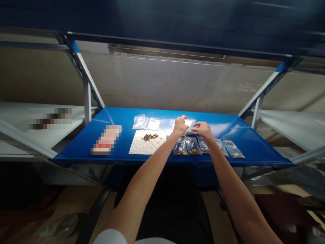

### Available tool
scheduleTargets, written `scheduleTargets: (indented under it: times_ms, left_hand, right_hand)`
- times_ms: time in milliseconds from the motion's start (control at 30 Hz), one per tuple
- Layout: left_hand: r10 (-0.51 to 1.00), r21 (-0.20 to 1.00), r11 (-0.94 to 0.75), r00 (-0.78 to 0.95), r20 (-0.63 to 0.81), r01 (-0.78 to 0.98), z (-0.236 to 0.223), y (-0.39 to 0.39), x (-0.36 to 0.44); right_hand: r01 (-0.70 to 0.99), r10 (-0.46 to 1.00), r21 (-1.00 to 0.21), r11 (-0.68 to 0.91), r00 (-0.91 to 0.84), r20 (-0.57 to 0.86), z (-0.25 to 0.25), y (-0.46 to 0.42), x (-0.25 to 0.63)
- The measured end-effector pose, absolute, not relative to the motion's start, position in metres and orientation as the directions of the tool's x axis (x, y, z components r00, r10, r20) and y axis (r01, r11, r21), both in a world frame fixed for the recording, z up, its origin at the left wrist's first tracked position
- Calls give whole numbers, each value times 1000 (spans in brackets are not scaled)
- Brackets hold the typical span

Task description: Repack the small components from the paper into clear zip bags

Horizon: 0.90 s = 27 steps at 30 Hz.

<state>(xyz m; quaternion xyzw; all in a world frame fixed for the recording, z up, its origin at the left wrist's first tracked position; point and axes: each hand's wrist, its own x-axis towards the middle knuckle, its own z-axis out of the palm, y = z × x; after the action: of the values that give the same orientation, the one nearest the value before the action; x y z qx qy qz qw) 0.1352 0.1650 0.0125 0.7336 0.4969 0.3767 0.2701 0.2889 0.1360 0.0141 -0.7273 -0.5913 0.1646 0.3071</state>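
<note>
Both hands [180,125] [202,130] hide part of a clear plastic bag [190,122].

Bare, slender left forearm [149,173] and right forearm [228,189], smooth and unmarked, ending in an ungloved left hand [180,125] and right hand [201,130]; along the bottom edge, the rounded curve of a soft white fabric sleeve [110,237]; between the arms, dark cloth [175,210], too shadowed to read clearly as clothing

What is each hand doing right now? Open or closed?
Left hand: closed, pinching a clear bag.
Right hand: closed, pinching the same bag's edge.
</note>
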Motion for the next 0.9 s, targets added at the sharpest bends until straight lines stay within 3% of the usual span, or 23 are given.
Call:
scheduleTargets:
  times_ms: [100, 333, 467, 600, 800, 900]
  left_hand:
    - [926, 698, -375, 223, 303, 610, 6, 162, 136]
    - [915, 520, -404, 334, 227, 753, 2, 152, 99]
    - [904, 463, -427, 370, 213, 777, 2, 150, 86]
    - [922, 424, -386, 322, 217, 819, 8, 144, 68]
    - [987, 335, -143, 108, 122, 931, 23, 153, 11]
    - [994, 299, -88, 65, 85, 950, 28, 158, -8]
  right_hand:
    - [870, 958, -479, -119, 227, 174, -2, 145, 290]
    - [953, 973, -301, 40, 31, 227, -17, 140, 286]
    - [977, 979, -215, -2, 45, 197, -11, 137, 279]
    - [971, 963, -238, 39, 27, 269, 0, 139, 257]
    - [857, 946, -457, 237, -97, 309, 17, 166, 182]
    - [827, 946, -485, 286, -163, 280, 16, 186, 141]
